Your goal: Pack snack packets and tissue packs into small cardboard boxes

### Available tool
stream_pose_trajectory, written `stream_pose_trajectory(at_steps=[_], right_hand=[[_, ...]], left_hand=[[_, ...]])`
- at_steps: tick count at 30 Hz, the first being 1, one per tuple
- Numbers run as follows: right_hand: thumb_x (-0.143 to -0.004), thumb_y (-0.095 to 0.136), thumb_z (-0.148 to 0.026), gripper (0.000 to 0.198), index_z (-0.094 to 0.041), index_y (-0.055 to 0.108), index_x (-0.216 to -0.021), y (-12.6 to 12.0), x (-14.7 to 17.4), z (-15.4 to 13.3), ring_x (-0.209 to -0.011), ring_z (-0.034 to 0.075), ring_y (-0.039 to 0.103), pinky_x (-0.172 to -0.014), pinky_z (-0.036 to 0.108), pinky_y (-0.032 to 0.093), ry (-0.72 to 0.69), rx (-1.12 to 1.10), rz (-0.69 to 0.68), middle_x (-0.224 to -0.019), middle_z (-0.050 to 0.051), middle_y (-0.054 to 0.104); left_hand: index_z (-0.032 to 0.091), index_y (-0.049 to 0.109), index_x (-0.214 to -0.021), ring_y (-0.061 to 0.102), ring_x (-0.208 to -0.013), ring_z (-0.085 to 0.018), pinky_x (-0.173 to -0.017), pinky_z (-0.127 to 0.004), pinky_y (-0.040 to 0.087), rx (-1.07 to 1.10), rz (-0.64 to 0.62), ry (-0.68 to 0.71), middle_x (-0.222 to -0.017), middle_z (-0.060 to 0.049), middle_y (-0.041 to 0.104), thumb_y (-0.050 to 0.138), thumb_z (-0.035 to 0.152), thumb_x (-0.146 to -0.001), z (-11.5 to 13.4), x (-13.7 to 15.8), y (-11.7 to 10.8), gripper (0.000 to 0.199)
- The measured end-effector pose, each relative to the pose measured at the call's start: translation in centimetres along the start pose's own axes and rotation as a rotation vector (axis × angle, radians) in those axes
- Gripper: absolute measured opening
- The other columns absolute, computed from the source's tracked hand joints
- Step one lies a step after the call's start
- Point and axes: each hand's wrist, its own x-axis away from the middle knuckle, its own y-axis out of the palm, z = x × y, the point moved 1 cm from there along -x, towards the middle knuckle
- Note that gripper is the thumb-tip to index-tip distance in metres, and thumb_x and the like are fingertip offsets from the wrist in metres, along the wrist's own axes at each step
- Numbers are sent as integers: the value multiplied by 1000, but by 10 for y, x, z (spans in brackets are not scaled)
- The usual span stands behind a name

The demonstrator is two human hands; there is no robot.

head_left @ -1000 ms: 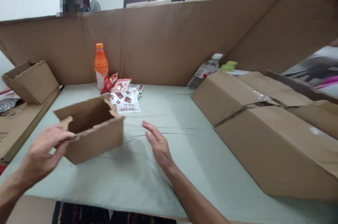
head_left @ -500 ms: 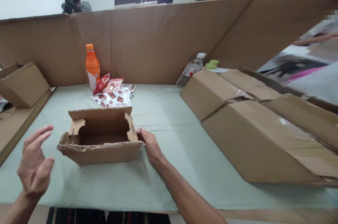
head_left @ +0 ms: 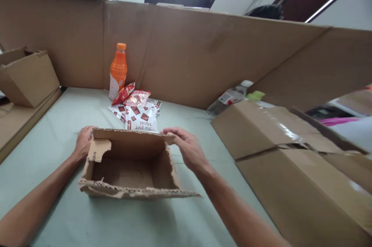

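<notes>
- Open box (head_left: 132, 163) near, left of centre, its mouth upward
- Right forearm (head_left: 229, 200) slants inward, right hand (head_left: 188, 148) pinching the box's far right edge
- Left hand (head_left: 83, 143) by its far left corner, fingers partly hidden, grip unclear

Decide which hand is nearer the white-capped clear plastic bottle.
Right. The right hand, at the open cardboard box's far right corner, is left of and nearer than the bottle; the left hand, at the far left corner, is farther left.
</notes>
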Motion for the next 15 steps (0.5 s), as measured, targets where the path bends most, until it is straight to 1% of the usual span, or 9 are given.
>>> stream_pose_trajectory(at_steps=[2, 3, 6, 8, 10, 12, 13, 14, 15], right_hand=[[-78, 73, -53, 38, -20, 77, -96, 15, -41, -18, -88, 24, 71, -75, 34, 55, -78, 100, -84, -93, 7, 79], [-80, 72, -53, 41, -19, 77, -104, 27, -64, -25, -85, 23, 71, -73, 35, 56, -107, 149, -134, -93, 7, 79], [-85, 72, -42, 55, -22, 68, -135, 76, -130, -40, -74, 21, 70, -75, 37, 56, -208, 398, -283, -93, 5, 79], [-82, 78, -35, 63, -24, 65, -142, 111, -166, -44, -76, 23, 70, -81, 39, 55, -269, 580, -332, -89, 3, 78], [-78, 83, -32, 54, -24, 74, -130, 139, -191, -44, -84, 26, 71, -87, 39, 53, -301, 666, -324, -84, 3, 77], [-80, 81, -32, 28, -22, 81, -107, 152, -203, -42, -91, 27, 71, -88, 38, 52, -310, 668, -269, -83, 5, 77], [-84, 77, -33, 17, -21, 81, -96, 152, -205, -42, -92, 27, 71, -88, 37, 51, -315, 670, -231, -84, 6, 77], [-88, 72, -32, 15, -19, 80, -88, 148, -204, -42, -91, 26, 71, -87, 36, 51, -321, 670, -187, -83, 7, 77], [-91, 67, -31, 19, -19, 80, -84, 140, -200, -44, -90, 26, 71, -85, 36, 50, -328, 667, -142, -83, 7, 77]], left_hand=[[20, 66, -130, 67, -117, -26, -100, -48, 59, -48, -13, 47, -137, -11, 64, 65, 39, -104, -7, 3, 6, 32], [20, 66, -129, 66, -118, -26, -101, -49, 58, -69, -18, 69, -136, -11, 65, 66, 39, -103, -10, 5, 8, 32], [18, 70, -120, 65, -120, -28, -106, -53, 53, -124, -25, 124, -128, -10, 70, 69, 32, -99, -14, 11, 9, 25], [20, 74, -113, 65, -119, -29, -108, -52, 51, -148, -20, 148, -122, -10, 74, 68, 21, -93, -13, 13, 10, 21], [21, 76, -109, 65, -119, -30, -107, -51, 50, -164, -11, 166, -120, -10, 76, 64, 15, -87, -12, 14, 11, 26], [21, 77, -107, 65, -119, -30, -106, -50, 49, -172, -4, 176, -120, -10, 76, 62, 15, -85, -10, 15, 11, 27], [21, 77, -106, 66, -119, -30, -106, -49, 49, -174, -3, 178, -119, -10, 76, 62, 16, -85, -9, 15, 11, 26], [21, 77, -104, 66, -119, -30, -105, -48, 49, -175, -3, 178, -119, -10, 76, 61, 16, -85, -8, 16, 11, 25], [21, 77, -103, 66, -118, -30, -105, -48, 49, -175, -5, 178, -119, -10, 76, 61, 16, -86, -7, 16, 11, 25]])
